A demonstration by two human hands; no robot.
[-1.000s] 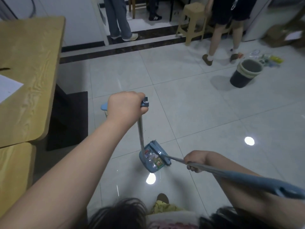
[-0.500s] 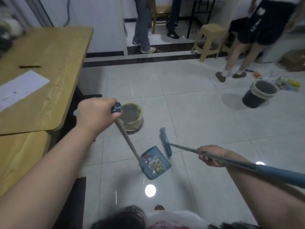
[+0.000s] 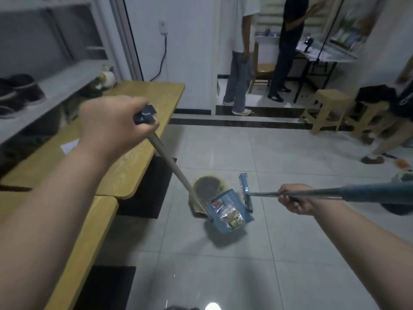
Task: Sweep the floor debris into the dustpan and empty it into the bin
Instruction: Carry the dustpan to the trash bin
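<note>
My left hand point(image 3: 114, 124) grips the top of the dustpan's long handle point(image 3: 172, 166). The blue dustpan point(image 3: 230, 213) hangs just above the floor, holding several colourful wrappers. Right behind it stands a small yellowish-rimmed bin point(image 3: 209, 186), partly hidden by the pan and its handle. My right hand point(image 3: 295, 200) holds the broom's metal shaft, and the blue broom head point(image 3: 245, 191) hovers upright just right of the dustpan.
Wooden tables point(image 3: 134, 139) run along the left with a dark mat point(image 3: 145, 189) beneath. Two people stand in the doorway point(image 3: 239, 70) at the back. Plastic stools point(image 3: 328, 110) and another person's legs are at the far right, near a second bin point(image 3: 402, 177).
The view has tilted up and turned left. The dustpan has lifted and moved forward to the small bin, which now sits right behind it. The broom head has followed beside the pan.
</note>
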